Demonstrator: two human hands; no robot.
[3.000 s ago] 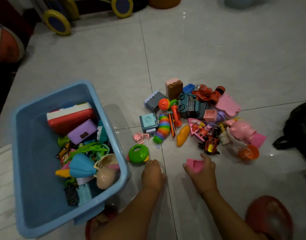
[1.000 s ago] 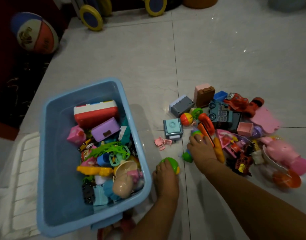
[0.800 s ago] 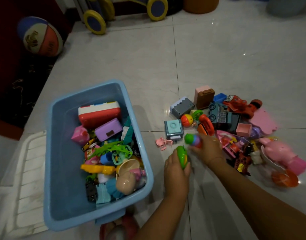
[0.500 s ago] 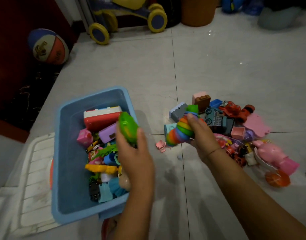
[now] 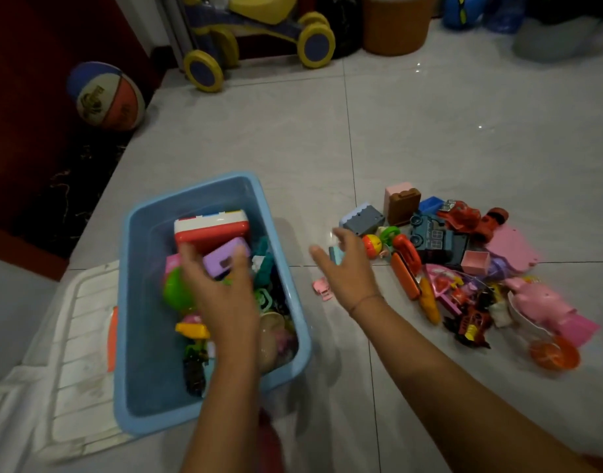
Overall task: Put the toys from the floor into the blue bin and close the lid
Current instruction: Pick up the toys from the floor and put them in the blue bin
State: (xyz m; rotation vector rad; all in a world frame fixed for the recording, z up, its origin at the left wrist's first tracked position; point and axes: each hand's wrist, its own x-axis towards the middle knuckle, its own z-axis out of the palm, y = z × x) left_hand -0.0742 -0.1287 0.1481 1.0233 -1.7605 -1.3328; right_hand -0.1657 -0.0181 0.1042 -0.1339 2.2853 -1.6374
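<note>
Two hands, both now empty: left hand [image 5: 221,295] spread open over the blue bin [image 5: 136,336], the green ball [image 5: 177,290] it carried half a second ago lying just beside its thumb; right hand [image 5: 348,268] open, rainbow toy gone, toys [image 5: 429,268] beyond, white lid [image 5: 78,353] off

One cam only, head-worn, wide-angle, looking fwd and steeply down at the tiled floor [image 5: 429,138]. Close range: both forearms enter from the bottom edge. Blue bin [image 5: 136,336] sits lower left, toy pile [image 5: 464,268] mid-right, ride-on car [image 5: 259,32] and ball [image 5: 105,97] along the far top edge. No 2nd view, so no overlap.
</note>
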